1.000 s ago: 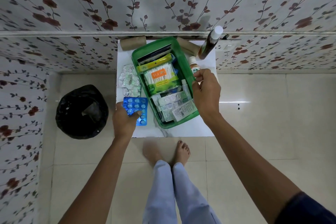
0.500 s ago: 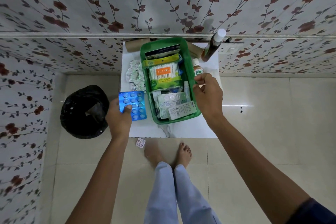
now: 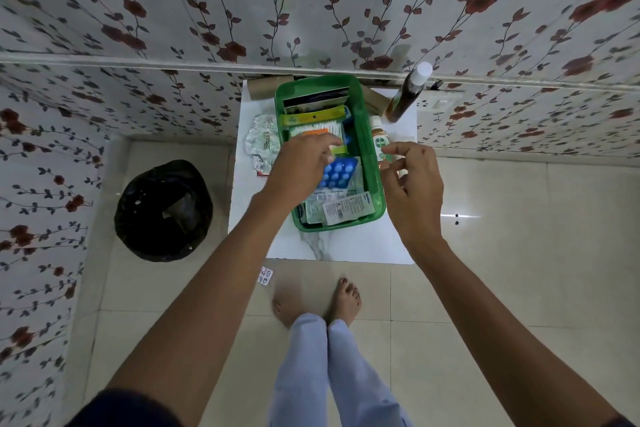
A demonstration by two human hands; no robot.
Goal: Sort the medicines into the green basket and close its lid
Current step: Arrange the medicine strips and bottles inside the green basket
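1. The green basket [image 3: 372, 163] sits toward the back edge of the small white table [image 3: 346, 246], already crowded with packets. The left hand [image 3: 298, 170] reaches over its left wall with the blue blister pack [image 3: 337, 175] just under the fingers. Whether they grip it or have let go, I cannot tell.
2. Risk: the pack lies tilted on top of the pile. If it stays propped up, the lid — not in view here — may not seat.
3. The right hand [image 3: 412, 191] hovers at the basket's right rim, fingers loosely curled and holding nothing, close to the Dettol bottle [image 3: 379, 142]. A careless reach could tip it.
4. Silver foil strips [image 3: 261, 144] wait at the table's left edge — a sweep of the left forearm could push them off.
5. One small strip [image 3: 265, 276] already lies on the floor by the front edge, easily forgotten.
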